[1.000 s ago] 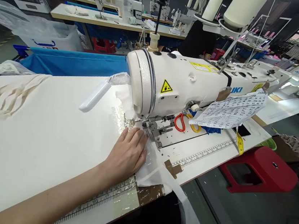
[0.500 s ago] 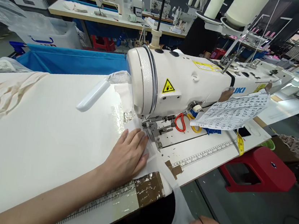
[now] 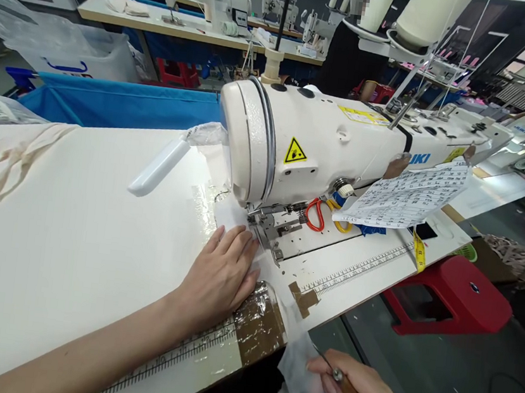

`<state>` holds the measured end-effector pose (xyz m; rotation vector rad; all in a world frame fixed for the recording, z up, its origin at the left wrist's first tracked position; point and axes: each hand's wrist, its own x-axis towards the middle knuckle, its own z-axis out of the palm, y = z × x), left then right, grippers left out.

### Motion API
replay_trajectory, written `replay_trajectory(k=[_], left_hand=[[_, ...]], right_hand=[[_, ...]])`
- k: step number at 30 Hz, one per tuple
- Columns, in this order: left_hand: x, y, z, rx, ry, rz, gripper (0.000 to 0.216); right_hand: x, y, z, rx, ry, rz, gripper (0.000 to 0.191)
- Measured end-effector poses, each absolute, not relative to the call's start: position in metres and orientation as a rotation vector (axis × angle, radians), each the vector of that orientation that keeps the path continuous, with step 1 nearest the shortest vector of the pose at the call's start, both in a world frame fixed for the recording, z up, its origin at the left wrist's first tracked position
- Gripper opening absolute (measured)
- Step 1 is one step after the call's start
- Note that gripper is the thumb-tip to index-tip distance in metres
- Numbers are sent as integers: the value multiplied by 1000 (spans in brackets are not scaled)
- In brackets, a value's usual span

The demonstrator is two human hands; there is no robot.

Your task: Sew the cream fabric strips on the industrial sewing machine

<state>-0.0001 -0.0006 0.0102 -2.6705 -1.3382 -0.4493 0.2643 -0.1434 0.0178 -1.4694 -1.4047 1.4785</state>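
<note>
My left hand (image 3: 225,268) lies flat with its fingers stretched out, pressing thin white fabric (image 3: 230,212) onto the table just left of the presser foot (image 3: 264,221) of a white sewing machine (image 3: 307,144). From under that hand the fabric runs over the front table edge and hangs down. Beyond the edge, my right hand (image 3: 358,390) is closed around an awl (image 3: 348,389) with a wooden handle and thin metal point. Its fingertips also touch the hanging end of the fabric; how firmly they pinch it is hard to see.
Red-handled scissors (image 3: 315,214) and a written paper sheet (image 3: 406,192) are by the machine. A white plastic piece (image 3: 158,168) and cream fabric strips (image 3: 23,154) lie on the left. A red stool (image 3: 455,297) stands at right, a blue cloth bin (image 3: 125,103) behind. A person in black (image 3: 350,61) is beyond.
My right hand has come up and left toward the table edge with the awl, and the hanging fabric has shifted with it. My left hand stays in nearly the same place on the fabric.
</note>
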Motion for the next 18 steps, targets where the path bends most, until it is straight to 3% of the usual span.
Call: replay_trajectory(k=[11, 18], left_hand=[[3, 2, 13, -2608, -1293, -463, 40], [3, 7, 22, -2515, -1322, -277, 40]], right_hand=[[238, -117, 26, -1342, -1464, 1398, 27], [208, -125, 19, -1211, -724, 1903, 40]])
